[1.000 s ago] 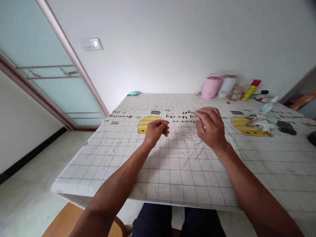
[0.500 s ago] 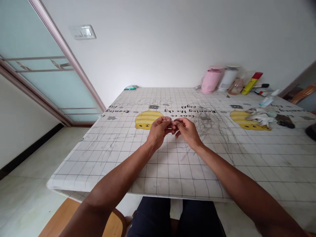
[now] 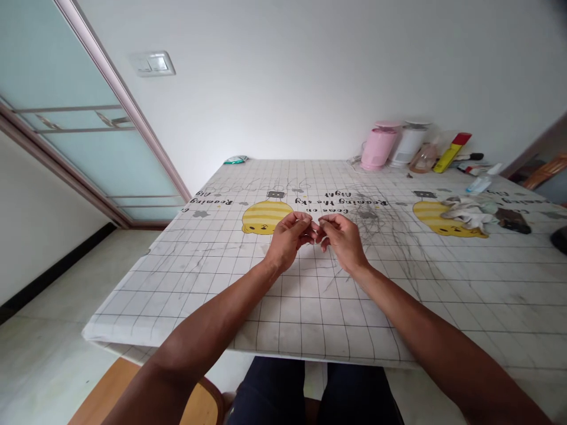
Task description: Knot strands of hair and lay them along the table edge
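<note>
Close together, left hand [image 3: 287,239] and right hand [image 3: 344,241], angled inward, fingertips pinched, anything held indiscernible

Two bare arms [image 3: 208,330], slender bare fingers [image 3: 301,225], and dark navy trousers [image 3: 271,389].

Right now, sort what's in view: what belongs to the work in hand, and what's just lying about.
Seemingly in the work:
left hand
right hand
Both are pinched; anything held is too small to tell.

Apparently lying about:
pink cylinder
white cylinder
red-and-yellow container
crumpled cloth
clear bottle
green packet
</note>
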Demonstrator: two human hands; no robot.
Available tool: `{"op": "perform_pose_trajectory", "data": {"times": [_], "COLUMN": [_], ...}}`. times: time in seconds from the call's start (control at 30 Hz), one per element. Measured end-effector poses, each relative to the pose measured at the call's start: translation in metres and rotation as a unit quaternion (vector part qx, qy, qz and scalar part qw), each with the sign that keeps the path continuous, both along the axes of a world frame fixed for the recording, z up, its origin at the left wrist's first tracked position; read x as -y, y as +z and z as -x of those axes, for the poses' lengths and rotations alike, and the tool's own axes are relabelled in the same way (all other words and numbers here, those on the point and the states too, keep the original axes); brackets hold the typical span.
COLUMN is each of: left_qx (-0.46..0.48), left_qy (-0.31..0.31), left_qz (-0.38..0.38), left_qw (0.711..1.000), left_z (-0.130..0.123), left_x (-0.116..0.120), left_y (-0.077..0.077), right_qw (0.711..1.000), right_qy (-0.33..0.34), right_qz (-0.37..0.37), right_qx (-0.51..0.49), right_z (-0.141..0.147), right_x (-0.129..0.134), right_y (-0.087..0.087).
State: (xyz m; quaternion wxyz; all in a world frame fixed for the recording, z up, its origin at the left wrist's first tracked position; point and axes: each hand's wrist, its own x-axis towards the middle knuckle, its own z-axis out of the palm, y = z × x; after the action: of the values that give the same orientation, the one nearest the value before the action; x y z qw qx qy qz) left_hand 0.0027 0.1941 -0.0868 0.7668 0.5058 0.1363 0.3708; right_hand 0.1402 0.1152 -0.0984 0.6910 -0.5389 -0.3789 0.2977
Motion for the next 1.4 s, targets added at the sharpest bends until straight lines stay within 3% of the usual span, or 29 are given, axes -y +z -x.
{"op": "perform_pose_trajectory", "data": {"times": [0.2,0.37,0.73,0.93,1.1,1.2,1.27,1.4], "left_qx": [-0.101,-0.16,-0.185,-0.185,-0.139,-0.134,-0.147,-0.175], "left_qy": [0.143,0.181,0.18,0.166,0.128,0.095,0.07,0.02], "left_qz": [-0.102,-0.172,-0.151,-0.174,-0.159,-0.156,-0.16,-0.162], "left_qw": [0.979,0.955,0.954,0.953,0.969,0.974,0.974,0.971], "left_z": [-0.01,-0.014,-0.02,-0.02,-0.021,-0.021,-0.019,-0.019], "left_x": [-0.005,-0.004,0.003,0.002,0.0,-0.001,0.0,0.003], "left_y": [-0.017,-0.027,-0.031,-0.037,-0.036,-0.035,-0.035,-0.034], "right_qw": [0.998,0.994,0.961,0.91,0.923,0.92,0.897,0.825], "right_qy": [-0.015,-0.026,-0.009,-0.032,0.004,0.035,0.05,0.071], "right_qz": [0.032,0.079,0.219,0.266,0.284,0.301,0.329,0.389], "right_qx": [0.057,0.066,0.17,0.316,0.259,0.249,0.289,0.403], "right_z": [-0.006,-0.007,-0.02,-0.021,-0.025,-0.026,-0.025,-0.025], "right_x": [-0.007,-0.005,-0.002,0.0,-0.001,0.002,0.006,0.012], "right_y": [-0.016,-0.013,-0.001,-0.001,-0.006,0.001,0.009,0.021]}}
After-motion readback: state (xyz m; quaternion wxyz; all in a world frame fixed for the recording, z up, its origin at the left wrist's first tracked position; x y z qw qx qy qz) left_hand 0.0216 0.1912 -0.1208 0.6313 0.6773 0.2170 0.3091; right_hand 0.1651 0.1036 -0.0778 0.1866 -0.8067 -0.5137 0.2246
